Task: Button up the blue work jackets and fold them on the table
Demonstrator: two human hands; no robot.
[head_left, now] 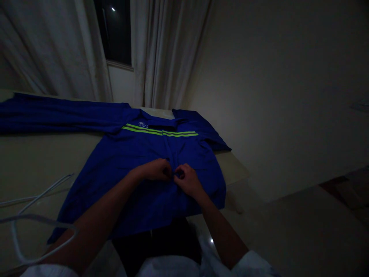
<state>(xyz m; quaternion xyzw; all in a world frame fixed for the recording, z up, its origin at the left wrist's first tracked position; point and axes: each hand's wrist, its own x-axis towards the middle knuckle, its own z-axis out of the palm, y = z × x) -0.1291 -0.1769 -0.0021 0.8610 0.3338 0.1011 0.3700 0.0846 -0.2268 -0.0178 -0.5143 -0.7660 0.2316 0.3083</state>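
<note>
A blue long-sleeved jacket (138, 150) with green-yellow stripes across the chest lies spread out, its collar at the far side. One sleeve stretches away to the left; the other hangs over the table's right side. At the jacket's front opening, below the stripes, my left hand (159, 169) is closed in a pinch on the fabric edge. My right hand (186, 179) pinches the front edge just beside it, fingertips nearly meeting the left ones. Whether a button or another fastener sits between the fingers is too dark to make out.
Under the jacket is a pale table (86, 154). A white cable (34, 198) loops over its left front, passing near my left forearm. Curtains (164, 50) hang behind, around a dark window (117, 34). A plain wall (273, 96) rises at the right.
</note>
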